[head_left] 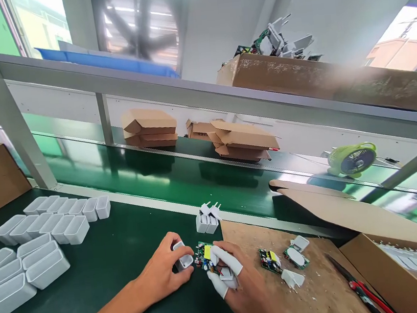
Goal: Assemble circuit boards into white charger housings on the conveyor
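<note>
presently, the left hand (163, 266) is grasping a small white casing (184, 261) between the thumb and the fingers, a little above the dark green surface (141, 227) or on it; i cannot tell which. the right hand (232, 272), which wears white covers on the thumb and on a finger, is grasping a circuit board (204, 256) with a yellow component, and a white part (226, 274) shows also inside this grip. the circuit board is just beside the white casing, with its end turned toward it. behind the two hands stand, side by side, two filled casings (206, 223), from which white pieces with pins rise. to the right of the hands lies a brown board (241, 232), and on it there are a second circuit board (269, 260), a white plug piece (293, 278) near it, and a round-faced module (296, 257) a little farther. next come the pliers (359, 284) with red and black handles, near an open carton (396, 271) which contains white pieces. on the left side, many white casings (45, 226) are arranged in close rows. beyond the surface runs a green conveyor (151, 174), with folded cardboard boxes (243, 136) behind it and a green fan (354, 159) at the right.
</note>
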`<state>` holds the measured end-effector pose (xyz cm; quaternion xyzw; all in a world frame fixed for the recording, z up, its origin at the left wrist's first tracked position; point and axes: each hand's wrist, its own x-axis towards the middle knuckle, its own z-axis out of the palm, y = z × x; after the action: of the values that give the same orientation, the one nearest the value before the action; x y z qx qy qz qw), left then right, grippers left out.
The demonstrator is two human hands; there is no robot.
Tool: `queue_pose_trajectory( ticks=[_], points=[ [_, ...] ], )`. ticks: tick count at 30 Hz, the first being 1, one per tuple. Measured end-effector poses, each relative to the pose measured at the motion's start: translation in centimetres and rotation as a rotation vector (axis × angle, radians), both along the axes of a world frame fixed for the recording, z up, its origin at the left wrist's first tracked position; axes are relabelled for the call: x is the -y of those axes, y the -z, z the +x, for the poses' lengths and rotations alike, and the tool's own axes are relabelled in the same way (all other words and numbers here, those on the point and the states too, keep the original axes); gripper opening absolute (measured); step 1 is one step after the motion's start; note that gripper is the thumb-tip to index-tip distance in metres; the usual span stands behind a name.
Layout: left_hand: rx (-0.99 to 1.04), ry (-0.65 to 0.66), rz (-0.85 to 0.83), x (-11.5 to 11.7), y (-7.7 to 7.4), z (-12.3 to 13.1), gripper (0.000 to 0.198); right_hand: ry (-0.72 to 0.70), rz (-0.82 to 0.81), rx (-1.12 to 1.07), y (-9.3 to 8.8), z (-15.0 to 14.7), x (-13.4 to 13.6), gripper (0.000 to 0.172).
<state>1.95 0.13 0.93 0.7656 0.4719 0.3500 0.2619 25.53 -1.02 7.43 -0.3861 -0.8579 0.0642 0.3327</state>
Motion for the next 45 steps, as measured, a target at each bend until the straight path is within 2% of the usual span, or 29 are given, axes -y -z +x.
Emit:
queue_pose_trajectory(
  ticks=[3, 5, 9, 12, 20, 26, 30, 34, 39, 45],
  points=[
    [0.138, 0.018, -0.026, 0.5, 1.3, 0.1, 0.071, -0.015, 0.036, 0.049, 0.4, -0.3, 0.1, 0.044],
    [0.197, 0.022, -0.034, 1.0, 2.2, 0.0, 0.086, -0.017, 0.049, 0.085, 0.7, -0.3, 0.3, 0.046],
    [0.234, 0.088, 0.067, 1.6, 2.9, 0.1, 0.089, -0.024, -0.002, 0.126, 1.0, -0.7, 0.4, 0.052],
    [0.234, 0.097, 0.107, 1.5, 2.9, 0.2, 0.093, -0.051, -0.077, 0.174, 0.9, -0.9, 0.3, 0.058],
    [0.199, 0.089, 0.124, 1.3, 2.6, -0.1, 0.101, -0.048, -0.072, 0.26, 0.9, -1.4, 0.1, 0.075],
    [0.179, 0.107, 0.166, 1.3, 2.2, -0.2, 0.103, -0.045, -0.09, 0.286, 1.1, -1.8, -0.3, 0.077],
    [0.182, 0.109, 0.155, 1.2, 2.3, -0.3, 0.101, -0.081, -0.073, 0.29, 0.0, -1.9, -0.4, 0.084],
    [0.199, 0.09, 0.146, 1.2, 2.1, -0.3, 0.099, -0.123, -0.08, 0.306, -0.9, -1.8, -0.6, 0.081],
    [0.212, 0.087, 0.141, 1.1, 1.7, -0.3, 0.098, -0.133, -0.097, 0.307, -0.6, -1.6, -0.8, 0.081],
    [0.217, 0.092, 0.126, 1.2, 1.9, -0.3, 0.098, -0.111, -0.141, 0.323, -0.9, -1.6, -0.9, 0.085]
  ],
)
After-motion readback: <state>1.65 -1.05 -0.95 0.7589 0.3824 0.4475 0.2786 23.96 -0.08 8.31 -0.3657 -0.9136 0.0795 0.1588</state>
